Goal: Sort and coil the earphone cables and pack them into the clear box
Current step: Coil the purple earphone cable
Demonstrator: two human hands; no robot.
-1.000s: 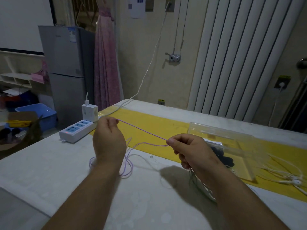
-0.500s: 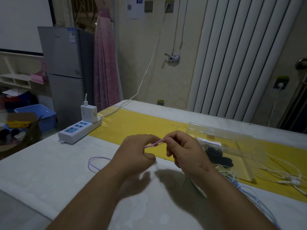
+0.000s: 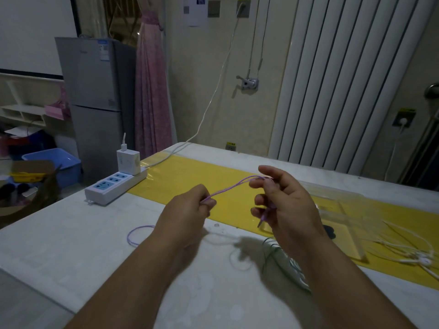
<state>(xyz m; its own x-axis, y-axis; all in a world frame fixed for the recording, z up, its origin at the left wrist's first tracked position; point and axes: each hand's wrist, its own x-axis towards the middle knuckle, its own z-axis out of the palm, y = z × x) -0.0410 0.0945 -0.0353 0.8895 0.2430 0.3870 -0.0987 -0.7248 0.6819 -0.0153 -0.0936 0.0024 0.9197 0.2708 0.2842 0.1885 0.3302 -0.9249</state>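
**Item: purple earphone cable.** Thin, round and soft, with a matt sheath. By my judgement it is nearly weightless and has no stiffness of its own, so a coil will spring open unless pinched.

- Position: several strands are stretched in the air between the two hands, above the table at its centre. A slack loop lies on the tabletop at 9 o'clock of the left forearm.
- Left hand: fingers curled, with thumb and forefinger nipping the strands together at their near end.
- Right hand: fingers partly curled, the strands hooked round the upper ones. The jack plug dangles from the lower fingers, its metal tip downward.
- Handling: take it by the gathered bundle, not a single strand. The plug and earbud joints are probably the weak points – avoid tugging there. The smooth sheath may slide through a loose pinch.

**Clear box.** Rigid transparent plastic with glossy walls, at 3 o'clock of the right hand and partly hidden behind it. Something dark lies inside.

**Others awaiting sorting.** White earphones lie tangled at 4 o'clock – glossy, hard buds. A thin dark green cable lies below the right wrist.

**Surroundings.** A shiny yellow runner crosses the table. A white power strip carries a charger at 10 o'clock.
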